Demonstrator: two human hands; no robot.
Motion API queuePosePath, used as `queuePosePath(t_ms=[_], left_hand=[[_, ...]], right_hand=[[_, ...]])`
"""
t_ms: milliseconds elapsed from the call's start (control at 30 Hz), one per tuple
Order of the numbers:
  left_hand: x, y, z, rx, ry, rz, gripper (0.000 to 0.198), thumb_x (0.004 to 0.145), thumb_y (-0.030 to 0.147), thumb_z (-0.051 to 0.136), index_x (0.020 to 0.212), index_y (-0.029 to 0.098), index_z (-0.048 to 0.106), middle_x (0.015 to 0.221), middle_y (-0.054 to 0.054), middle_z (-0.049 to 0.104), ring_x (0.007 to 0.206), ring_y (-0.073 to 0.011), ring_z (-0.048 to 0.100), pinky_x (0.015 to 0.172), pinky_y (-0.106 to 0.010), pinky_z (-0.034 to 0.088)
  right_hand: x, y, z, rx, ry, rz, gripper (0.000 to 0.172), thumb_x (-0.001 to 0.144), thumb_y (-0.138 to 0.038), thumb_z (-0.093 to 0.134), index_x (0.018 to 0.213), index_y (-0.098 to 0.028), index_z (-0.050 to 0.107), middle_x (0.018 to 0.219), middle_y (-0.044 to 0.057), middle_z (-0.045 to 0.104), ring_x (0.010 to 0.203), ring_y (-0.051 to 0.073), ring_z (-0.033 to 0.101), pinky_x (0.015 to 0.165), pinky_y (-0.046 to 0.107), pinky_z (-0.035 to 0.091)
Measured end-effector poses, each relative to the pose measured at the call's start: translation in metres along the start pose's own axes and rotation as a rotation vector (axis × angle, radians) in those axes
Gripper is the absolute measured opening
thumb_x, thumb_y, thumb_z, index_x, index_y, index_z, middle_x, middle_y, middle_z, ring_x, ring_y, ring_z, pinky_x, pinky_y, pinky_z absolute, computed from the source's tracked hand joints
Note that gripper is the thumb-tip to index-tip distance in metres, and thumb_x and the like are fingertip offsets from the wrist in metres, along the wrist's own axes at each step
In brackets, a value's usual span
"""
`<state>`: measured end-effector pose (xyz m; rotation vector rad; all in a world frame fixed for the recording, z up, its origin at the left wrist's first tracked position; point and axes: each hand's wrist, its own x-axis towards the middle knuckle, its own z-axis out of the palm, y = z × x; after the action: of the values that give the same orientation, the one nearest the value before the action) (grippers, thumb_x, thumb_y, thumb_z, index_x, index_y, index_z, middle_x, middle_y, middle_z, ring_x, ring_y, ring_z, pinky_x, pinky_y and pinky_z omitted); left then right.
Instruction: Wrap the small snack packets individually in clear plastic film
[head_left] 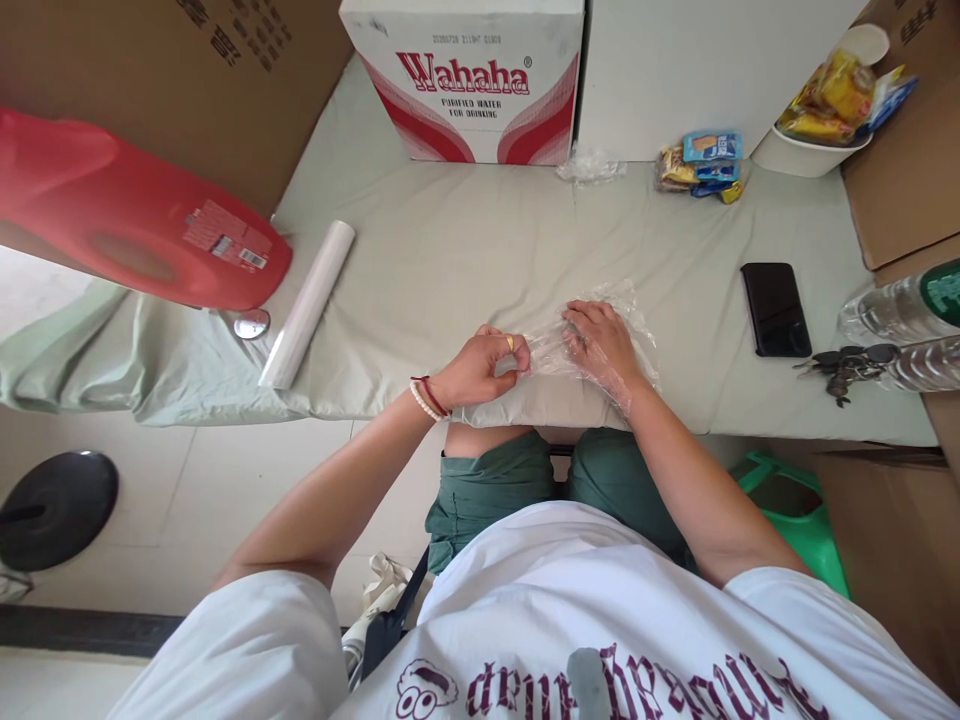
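A thin, crumpled clear plastic bag (pixel 551 350) stretches between my hands near the table's front edge. My left hand (pixel 484 365), with a ring and bracelets on it, is closed and pinches the bag's left end. Curled fingers of my right hand (pixel 598 345) grip the film at the other side. Some of the film lies over that hand and wrist, and more spreads out beyond it. Whether the right hand is inside the bag or only under loose film, I cannot tell.
A white roll (pixel 311 305) and a red jug (pixel 142 215) lie at the left. Behind stands a Wahaha carton (pixel 472 85). Snack packets (pixel 701 165), a snack tub (pixel 810 155), a black phone (pixel 776 310), keys (pixel 844 370) and water bottles (pixel 900 305) are at the right.
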<state>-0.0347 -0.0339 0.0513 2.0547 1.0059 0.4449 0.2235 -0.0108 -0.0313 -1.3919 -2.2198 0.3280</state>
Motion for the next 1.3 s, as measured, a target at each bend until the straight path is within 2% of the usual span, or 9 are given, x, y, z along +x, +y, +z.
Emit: queuePosePath(t_ms=[167,233,367,467,733,900,1067,1200,1300], left_hand=[[-0.003,-0.007,-0.003,-0.03,0.05,-0.06,0.058,0.076,0.025,0.067,0.133,0.02,0.06,0.099,-0.001,0.069,0.098,-0.021,0.065,0.105,-0.039,0.044],[-0.005,-0.011,-0.003,-0.077,0.071,-0.079,0.064,0.078,0.029,0.072,0.14,0.02,0.059,0.098,-0.002,0.067,0.096,-0.0204,0.064,0.101,-0.037,0.046],[-0.01,-0.018,-0.003,-0.136,0.134,-0.108,0.032,0.086,0.034,0.072,0.113,0.019,0.075,0.087,-0.002,0.064,0.092,-0.0197,0.062,0.097,-0.037,0.049],[-0.014,-0.018,-0.002,-0.146,0.171,-0.064,0.014,0.087,0.033,0.072,0.089,0.02,0.076,0.082,-0.003,0.064,0.088,-0.0196,0.06,0.093,-0.037,0.05],[-0.046,-0.028,-0.006,0.009,0.213,0.07,0.021,0.084,0.014,0.059,0.073,0.022,0.075,0.079,-0.004,0.06,0.096,-0.0219,0.059,0.092,-0.039,0.05],[-0.065,-0.032,0.008,0.195,0.211,-0.206,0.018,0.078,0.018,0.055,0.074,0.02,0.073,0.08,-0.006,0.066,0.087,-0.0231,0.058,0.085,-0.039,0.047],[-0.042,-0.013,0.027,0.05,0.377,-0.6,0.052,0.1,0.046,0.04,0.059,0.023,0.062,0.064,-0.007,0.064,0.069,-0.0228,0.058,0.067,-0.035,0.039],[-0.02,-0.003,0.03,-0.035,0.385,-0.623,0.042,0.086,0.051,0.068,0.059,0.023,0.054,0.055,0.0,0.052,0.06,-0.0171,0.05,0.061,-0.031,0.033],[-0.017,0.002,0.032,-0.368,0.432,-0.623,0.036,0.075,0.047,0.079,0.071,0.021,0.055,0.066,0.003,0.057,0.064,-0.0129,0.052,0.063,-0.028,0.041]], right_hand=[[0.001,-0.002,-0.002,0.01,-0.016,0.003,0.042,0.106,-0.033,0.047,0.139,-0.018,0.069,0.147,0.012,0.065,0.131,0.036,0.053,0.112,0.056,0.046],[0.002,-0.003,-0.004,0.016,-0.023,0.008,0.042,0.106,-0.033,0.047,0.139,-0.018,0.069,0.147,0.012,0.065,0.132,0.035,0.052,0.113,0.056,0.045],[0.002,-0.005,-0.006,0.027,-0.026,0.029,0.041,0.106,-0.031,0.048,0.138,-0.017,0.07,0.146,0.012,0.066,0.132,0.035,0.053,0.113,0.055,0.045],[0.002,-0.006,-0.006,0.038,-0.026,0.041,0.041,0.105,-0.03,0.049,0.137,-0.017,0.07,0.146,0.012,0.066,0.133,0.035,0.052,0.114,0.055,0.045],[0.002,-0.005,-0.004,0.042,-0.016,0.048,0.041,0.104,-0.028,0.049,0.137,-0.018,0.071,0.146,0.01,0.067,0.133,0.034,0.053,0.114,0.055,0.045],[0.002,-0.003,-0.003,0.046,-0.014,0.047,0.041,0.104,-0.028,0.048,0.137,-0.019,0.071,0.145,0.011,0.067,0.133,0.034,0.053,0.113,0.057,0.046],[0.002,-0.002,-0.002,0.047,-0.008,0.035,0.042,0.105,-0.029,0.047,0.137,-0.02,0.071,0.145,0.012,0.066,0.133,0.035,0.053,0.113,0.059,0.046],[0.001,-0.003,-0.002,0.054,0.0,0.037,0.042,0.104,-0.029,0.047,0.137,-0.019,0.071,0.144,0.012,0.067,0.132,0.035,0.053,0.113,0.059,0.046],[0.001,-0.003,-0.001,0.066,0.004,0.038,0.042,0.104,-0.03,0.048,0.137,-0.019,0.072,0.144,0.012,0.067,0.132,0.035,0.054,0.113,0.06,0.046]])
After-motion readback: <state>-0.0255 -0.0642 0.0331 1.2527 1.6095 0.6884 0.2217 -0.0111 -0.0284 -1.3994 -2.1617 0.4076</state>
